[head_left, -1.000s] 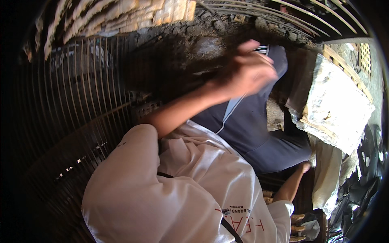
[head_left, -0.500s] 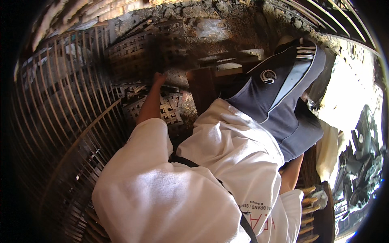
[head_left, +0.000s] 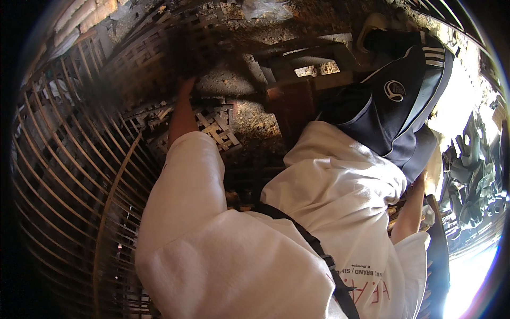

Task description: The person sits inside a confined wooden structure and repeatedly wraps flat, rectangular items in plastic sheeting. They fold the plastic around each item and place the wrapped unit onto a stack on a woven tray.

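My left arm reaches away to the upper left. My left hand ends in deep shadow at a dark, blurred woven lattice piece, touching or right beside it. Its fingers are lost in the dark, so any grip cannot be made out. Below that hand lies a lighter woven bamboo lattice on the dirt ground. On the other side my right forearm runs down beside my bent knee in dark trousers. That knee hides my right hand.
A large curved frame of thin bamboo slats stands along the left. A brown wooden board and a frame with openings are ahead. Clear plastic lies at the far edge. Crumpled dark sheeting sits at the right in bright light.
My left hand has shifted left and slightly farther away, the dark lattice around it moving too. The view has turned, so my body and knee appear farther right.
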The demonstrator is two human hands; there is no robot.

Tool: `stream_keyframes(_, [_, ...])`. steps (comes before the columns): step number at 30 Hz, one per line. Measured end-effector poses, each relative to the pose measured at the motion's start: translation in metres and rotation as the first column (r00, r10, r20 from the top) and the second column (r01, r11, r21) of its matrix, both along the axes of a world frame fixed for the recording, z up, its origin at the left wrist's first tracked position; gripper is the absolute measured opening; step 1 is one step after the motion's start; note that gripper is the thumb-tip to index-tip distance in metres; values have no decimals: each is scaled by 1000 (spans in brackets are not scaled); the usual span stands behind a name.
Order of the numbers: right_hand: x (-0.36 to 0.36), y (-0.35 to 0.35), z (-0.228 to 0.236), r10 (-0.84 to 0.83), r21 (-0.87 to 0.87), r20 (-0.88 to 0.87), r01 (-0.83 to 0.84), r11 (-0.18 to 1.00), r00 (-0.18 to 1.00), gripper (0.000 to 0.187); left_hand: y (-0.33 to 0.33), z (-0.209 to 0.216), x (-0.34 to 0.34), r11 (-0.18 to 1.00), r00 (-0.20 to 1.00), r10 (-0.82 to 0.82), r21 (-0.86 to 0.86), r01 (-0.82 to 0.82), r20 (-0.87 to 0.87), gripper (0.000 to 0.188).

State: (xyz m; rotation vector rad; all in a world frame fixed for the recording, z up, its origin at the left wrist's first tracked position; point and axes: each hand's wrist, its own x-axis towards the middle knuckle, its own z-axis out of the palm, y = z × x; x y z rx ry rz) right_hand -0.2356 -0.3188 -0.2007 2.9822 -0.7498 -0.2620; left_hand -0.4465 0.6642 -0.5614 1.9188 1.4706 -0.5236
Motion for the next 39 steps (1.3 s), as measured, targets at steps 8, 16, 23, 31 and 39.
stream_keyframes(8, [-14,6,6,-38,-7,-11,38,999,999,41,22,-19,3,996,995,-76,31,78,-65,85])
stream_keyframes(16, [-18,-2,6,-47,-8,-20,46,999,999,44,21,-18,-1,977,976,-156,120,175,-151,97])
stream_keyframes(23, [20,-15,-12,27,-7,-61,-27,1000,998,47,-27,28,10,800,867,-399,348,488,-299,107])
stream_keyframes(31, [-6,-93,-65,64,-14,-117,-67,998,991,50,-67,142,99,595,640,-756,266,759,-135,93])
stream_keyframes(39, [25,-127,-122,401,88,-93,-394,915,911,50,-67,267,189,642,638,-728,75,763,-252,62])
